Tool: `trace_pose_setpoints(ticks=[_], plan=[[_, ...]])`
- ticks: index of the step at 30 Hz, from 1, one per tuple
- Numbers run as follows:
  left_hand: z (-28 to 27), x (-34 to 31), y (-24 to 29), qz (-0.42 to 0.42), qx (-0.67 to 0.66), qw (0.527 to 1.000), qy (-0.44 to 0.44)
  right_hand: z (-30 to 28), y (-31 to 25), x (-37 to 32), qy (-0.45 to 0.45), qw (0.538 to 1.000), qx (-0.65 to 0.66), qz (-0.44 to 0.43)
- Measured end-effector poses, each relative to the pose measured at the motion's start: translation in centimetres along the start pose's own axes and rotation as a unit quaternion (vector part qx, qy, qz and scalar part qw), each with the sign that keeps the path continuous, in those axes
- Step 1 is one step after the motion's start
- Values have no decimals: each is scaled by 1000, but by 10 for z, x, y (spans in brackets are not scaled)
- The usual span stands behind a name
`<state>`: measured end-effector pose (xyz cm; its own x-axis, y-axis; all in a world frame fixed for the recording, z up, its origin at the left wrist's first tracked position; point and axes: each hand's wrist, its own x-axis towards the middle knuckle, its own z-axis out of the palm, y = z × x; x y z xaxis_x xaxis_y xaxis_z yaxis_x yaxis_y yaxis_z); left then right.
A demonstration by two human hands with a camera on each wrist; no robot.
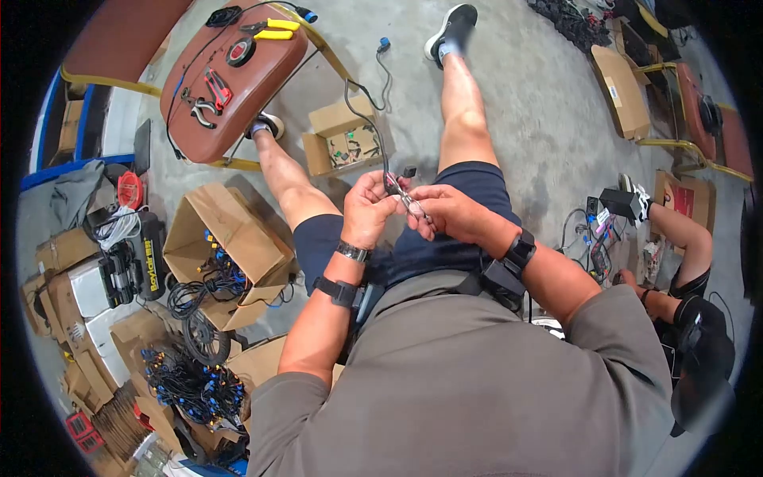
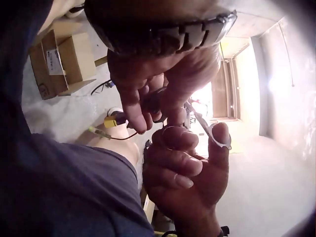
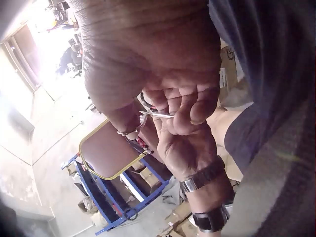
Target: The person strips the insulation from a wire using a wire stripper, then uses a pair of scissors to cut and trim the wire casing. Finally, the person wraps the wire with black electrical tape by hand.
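Both hands meet over the lap in the head view. My left hand [image 1: 369, 211] grips the end of a black cable [image 1: 373, 127], which hangs down from the chair's edge. A yellow connector [image 2: 114, 120] and a thin red wire with a small plug [image 2: 98, 132] stick out beside the left fingers in the left wrist view. My right hand [image 1: 453, 211] holds small silver scissors [image 1: 413, 207], with a finger loop around the thumb. In the right wrist view the scissor blades [image 3: 159, 115] reach right to the left fingers; the cable end there is mostly hidden.
A brown chair seat [image 1: 274, 67] carries yellow-handled pliers [image 1: 274, 32], red-handled pliers [image 1: 217, 89] and a tape roll [image 1: 241, 52]. On the floor stand a small box [image 1: 318, 155] of little parts and a larger box [image 1: 238, 226] with cables. Another person [image 1: 687, 230] sits at right.
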<state>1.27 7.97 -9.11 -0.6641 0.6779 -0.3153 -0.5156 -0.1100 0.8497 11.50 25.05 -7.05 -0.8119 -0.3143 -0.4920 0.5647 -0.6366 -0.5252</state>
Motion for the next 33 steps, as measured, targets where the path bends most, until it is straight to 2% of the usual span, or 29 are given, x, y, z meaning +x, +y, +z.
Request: trace_pose_setpoints(ticks=[6,12,21,30,33], plan=[[-5,-2,5,-13,8,1000,10,3,0,8,18,1000,-7,3],[-5,-3,9,-45,-79,996,24,8,0,7,29,1000,0,-1],[-1,-6,14,-32,-7,999,20,22,14,8,34,996,45,-64],[-3,-20,13,33,66,997,0,27,19,4,-7,994,81,-71],[1,-23,14,52,37,998,5,29,18,2,-25,993,94,-73]])
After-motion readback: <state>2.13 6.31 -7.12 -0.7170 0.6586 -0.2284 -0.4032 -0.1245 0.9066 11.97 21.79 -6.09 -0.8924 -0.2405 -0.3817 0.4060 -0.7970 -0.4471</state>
